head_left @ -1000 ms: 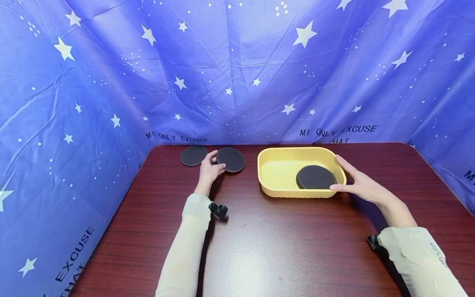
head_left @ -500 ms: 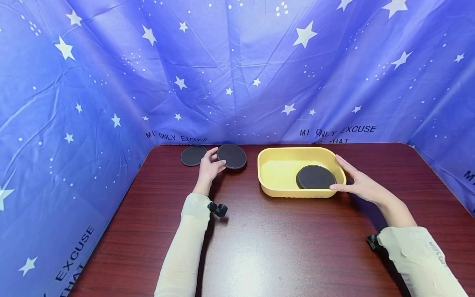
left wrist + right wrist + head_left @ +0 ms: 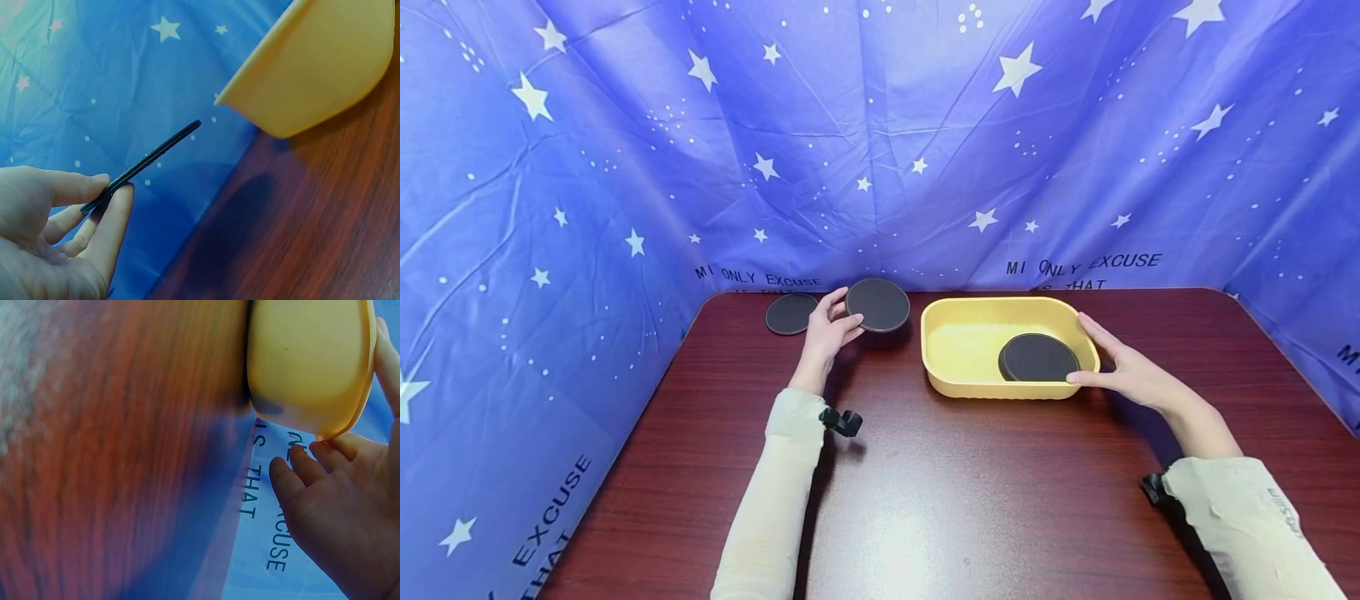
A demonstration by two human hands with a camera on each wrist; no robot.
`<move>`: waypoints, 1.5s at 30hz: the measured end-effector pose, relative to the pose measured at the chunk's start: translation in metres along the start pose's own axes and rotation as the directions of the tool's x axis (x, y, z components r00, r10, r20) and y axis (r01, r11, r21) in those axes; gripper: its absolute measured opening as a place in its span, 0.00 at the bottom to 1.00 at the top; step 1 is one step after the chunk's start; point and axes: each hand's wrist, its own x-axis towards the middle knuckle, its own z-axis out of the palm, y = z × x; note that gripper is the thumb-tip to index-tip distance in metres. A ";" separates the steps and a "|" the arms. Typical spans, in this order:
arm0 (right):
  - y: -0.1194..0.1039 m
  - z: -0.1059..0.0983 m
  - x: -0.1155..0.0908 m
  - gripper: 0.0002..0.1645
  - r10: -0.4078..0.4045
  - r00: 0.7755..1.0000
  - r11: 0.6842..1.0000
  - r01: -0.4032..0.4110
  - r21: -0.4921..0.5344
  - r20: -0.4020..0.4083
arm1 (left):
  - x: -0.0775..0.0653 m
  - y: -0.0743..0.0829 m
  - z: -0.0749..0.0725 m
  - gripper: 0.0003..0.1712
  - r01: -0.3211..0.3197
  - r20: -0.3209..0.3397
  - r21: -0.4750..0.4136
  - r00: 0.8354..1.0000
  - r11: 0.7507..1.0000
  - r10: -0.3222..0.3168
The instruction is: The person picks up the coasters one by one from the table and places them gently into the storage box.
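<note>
My left hand (image 3: 825, 337) pinches a round black coaster (image 3: 877, 305) at its near left edge, thumb on one face and fingers on the other. That coaster is off the table, tilted; the left wrist view shows it edge-on as a thin dark disc (image 3: 162, 149). My right hand (image 3: 1126, 373) holds the right end of a yellow plastic bin (image 3: 970, 389), its thumb at the front rim and a finger at the back corner. Inside the bin, at the right, lies black round coaster material (image 3: 1039, 358); whether one or several are stacked cannot be told.
Another black coaster (image 3: 790, 315) lies flat near the table's back edge, left of my left hand and partly hidden by it. The dark red wooden table (image 3: 925, 483) meets a blue star-patterned curtain (image 3: 880, 167) behind it.
My left hand has lifted the pinched coaster off the table and brought it slightly right. The right hand and the bin have stayed in place.
</note>
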 end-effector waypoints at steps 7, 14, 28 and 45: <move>0.000 0.000 0.000 0.61 0.007 1.000 1.000 -0.007 0.008 0.002 | -0.006 0.009 0.005 0.38 0.011 0.040 -0.057 0.999 0.998 -0.009; 0.001 0.000 0.000 0.61 -0.006 1.000 1.000 0.006 0.001 -0.005 | -0.013 0.017 0.013 0.38 -0.002 0.086 -0.064 0.996 0.998 0.007; 0.001 0.001 0.000 0.61 -0.008 1.000 1.000 0.008 -0.010 -0.009 | -0.024 0.019 0.033 0.37 -0.020 0.167 -0.056 0.986 0.998 0.030; 0.004 0.001 0.001 0.61 -0.007 1.000 1.000 0.007 -0.005 -0.013 | -0.029 0.010 0.062 0.35 -0.004 0.239 -0.022 0.971 1.000 0.010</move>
